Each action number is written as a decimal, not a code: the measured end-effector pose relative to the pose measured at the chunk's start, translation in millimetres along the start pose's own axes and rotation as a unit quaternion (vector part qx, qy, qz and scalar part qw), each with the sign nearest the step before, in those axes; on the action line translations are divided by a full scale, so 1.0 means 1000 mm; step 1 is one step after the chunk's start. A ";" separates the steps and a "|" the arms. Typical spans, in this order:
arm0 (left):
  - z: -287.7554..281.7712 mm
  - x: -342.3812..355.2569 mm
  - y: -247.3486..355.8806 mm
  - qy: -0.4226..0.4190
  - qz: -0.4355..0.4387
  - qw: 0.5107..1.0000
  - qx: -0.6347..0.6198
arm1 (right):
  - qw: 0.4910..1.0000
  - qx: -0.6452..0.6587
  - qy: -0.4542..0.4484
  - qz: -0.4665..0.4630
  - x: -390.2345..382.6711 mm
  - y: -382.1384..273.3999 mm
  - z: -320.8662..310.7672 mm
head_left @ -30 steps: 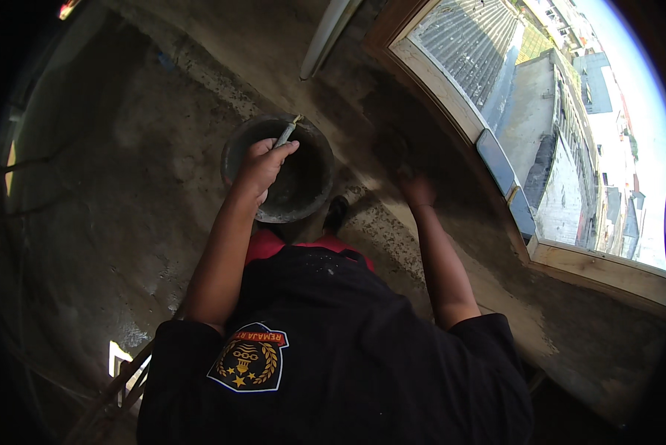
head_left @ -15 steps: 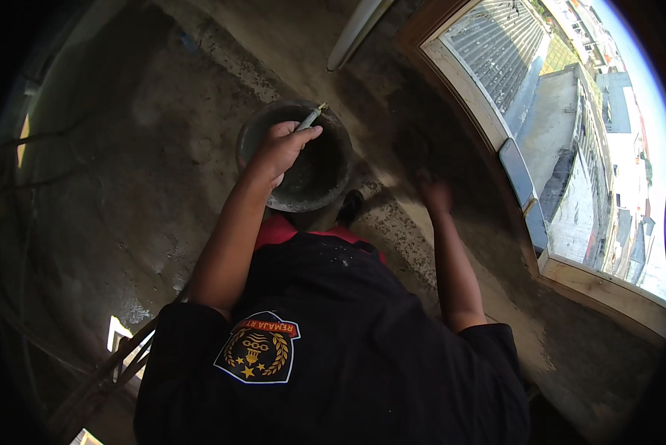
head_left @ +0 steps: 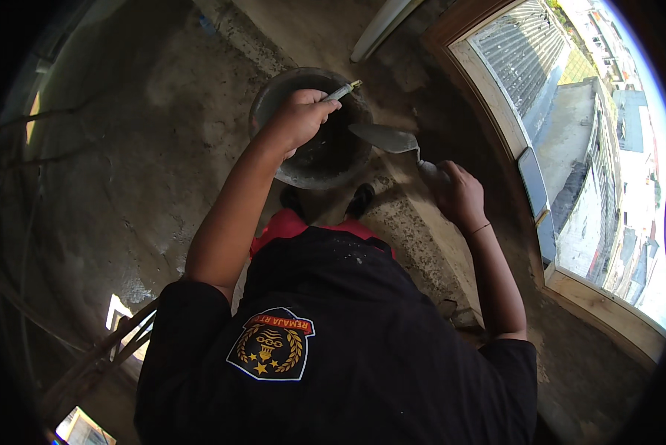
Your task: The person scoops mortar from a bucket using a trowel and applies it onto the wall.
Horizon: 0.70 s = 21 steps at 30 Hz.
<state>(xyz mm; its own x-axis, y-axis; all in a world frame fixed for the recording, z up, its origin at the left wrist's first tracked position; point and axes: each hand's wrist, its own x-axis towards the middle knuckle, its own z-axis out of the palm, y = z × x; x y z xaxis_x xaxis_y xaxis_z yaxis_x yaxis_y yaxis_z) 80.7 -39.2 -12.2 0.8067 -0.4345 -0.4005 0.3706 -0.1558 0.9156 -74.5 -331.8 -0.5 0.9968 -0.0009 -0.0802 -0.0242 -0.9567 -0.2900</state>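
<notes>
My left hand [head_left: 304, 116] is closed around a short grey stick-like tool [head_left: 343, 90] with a yellowish tip. It is above a round dark tub [head_left: 323, 180], and the fist hides whatever lies lower on the tool. A pointed trowel [head_left: 385, 138] is in my right hand [head_left: 459, 194], whose fingers wrap the handle. The blade reaches left over the tub's right rim. Inside, the tub is dark, and I cannot make out its contents.
A wooden window frame [head_left: 488, 96] stands at the right, with a phone-like flat slab [head_left: 531, 178] on its sill. A pale pipe [head_left: 377, 30] rises beyond the tub. My shoe [head_left: 361, 200] is close to the tub, beside a rough concrete ledge [head_left: 414, 230].
My right hand has come up from the dark area by the wall, and the trowel now shows in it. My left hand with its tool appears slightly higher and further right.
</notes>
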 end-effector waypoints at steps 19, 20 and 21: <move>0.007 0.013 0.016 0.092 0.090 0.976 0.177 | 0.928 -0.191 -0.144 -0.285 0.067 0.020 -0.015; 0.005 0.016 0.013 0.115 0.105 0.965 0.212 | 0.929 -0.167 -0.159 -0.288 0.065 0.018 -0.015; 0.004 0.016 0.016 0.116 0.104 0.965 0.211 | 0.929 -0.167 -0.161 -0.289 0.062 0.016 -0.015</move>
<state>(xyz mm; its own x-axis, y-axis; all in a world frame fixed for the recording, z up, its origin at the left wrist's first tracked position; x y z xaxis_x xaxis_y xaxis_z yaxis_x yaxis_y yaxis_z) 98.2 -51.9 -3.5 0.9426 -0.2934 -0.1592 0.0089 -0.4548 0.8906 -12.0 -352.1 4.5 0.7599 0.5769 -0.2995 0.5869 -0.8070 -0.0654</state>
